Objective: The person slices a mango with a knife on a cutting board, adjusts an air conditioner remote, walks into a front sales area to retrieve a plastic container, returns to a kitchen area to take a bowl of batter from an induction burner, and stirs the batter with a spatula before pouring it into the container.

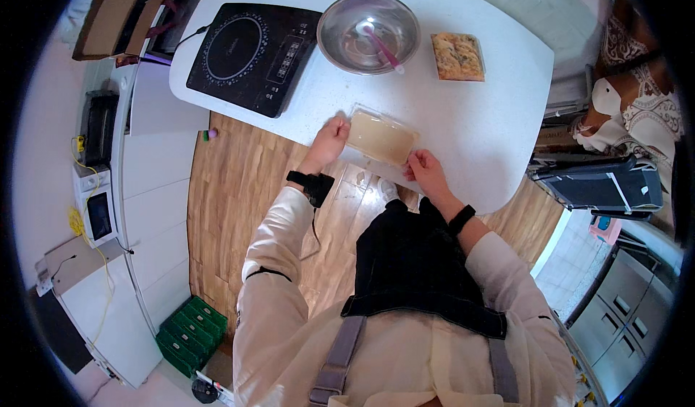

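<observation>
A clear rectangular plastic tray with a smooth beige filling [382,137] is at the near edge of the white table [461,119]. My left hand [329,141] grips its left end between thumb and fingers. At its right end, the fingers of my right hand [426,172] pinch the near right corner. Beyond the tray stands a stainless steel bowl [342,54] with a pink-handled spoon [384,48] resting inside, its handle over the rim. A square of baked bread in a clear container [459,57] is at the bowl's right.
A black induction cooktop [252,56] occupies the table's left side, its cord running left. A folded dark chair [602,184] stands to the right. Green stacked crates [191,335] and a white microwave [98,209] are at the left. Below is wood flooring.
</observation>
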Available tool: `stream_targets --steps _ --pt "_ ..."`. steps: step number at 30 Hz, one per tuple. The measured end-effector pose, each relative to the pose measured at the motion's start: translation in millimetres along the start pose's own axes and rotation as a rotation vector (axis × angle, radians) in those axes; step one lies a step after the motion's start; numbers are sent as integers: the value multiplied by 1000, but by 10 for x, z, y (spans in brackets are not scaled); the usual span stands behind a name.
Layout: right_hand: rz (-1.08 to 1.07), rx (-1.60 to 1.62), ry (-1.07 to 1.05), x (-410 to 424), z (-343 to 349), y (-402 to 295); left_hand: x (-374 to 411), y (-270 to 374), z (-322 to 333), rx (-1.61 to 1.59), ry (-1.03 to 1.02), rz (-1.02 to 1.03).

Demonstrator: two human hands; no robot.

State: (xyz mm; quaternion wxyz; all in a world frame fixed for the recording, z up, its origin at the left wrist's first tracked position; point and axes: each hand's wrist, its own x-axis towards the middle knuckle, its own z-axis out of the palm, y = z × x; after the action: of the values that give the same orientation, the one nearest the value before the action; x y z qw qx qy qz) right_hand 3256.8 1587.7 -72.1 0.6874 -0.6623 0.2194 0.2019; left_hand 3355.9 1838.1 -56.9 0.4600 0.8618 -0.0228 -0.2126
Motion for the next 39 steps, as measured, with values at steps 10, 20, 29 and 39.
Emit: stream_targets --steps 10,20,29,39 --pt "-145 -138 62 11 -328 -338 -126 93 303 -82 125 91" --pt "-146 -227 149 -255 -928 -335 -345 694 775 -443 -38 -165" --pt "-171 -325 225 -394 -1306 -55 -555 716 1325 -406 -5 -202" --pt "-133 -206 229 -457 -1294 -116 -626 725 1385 -268 63 -120"
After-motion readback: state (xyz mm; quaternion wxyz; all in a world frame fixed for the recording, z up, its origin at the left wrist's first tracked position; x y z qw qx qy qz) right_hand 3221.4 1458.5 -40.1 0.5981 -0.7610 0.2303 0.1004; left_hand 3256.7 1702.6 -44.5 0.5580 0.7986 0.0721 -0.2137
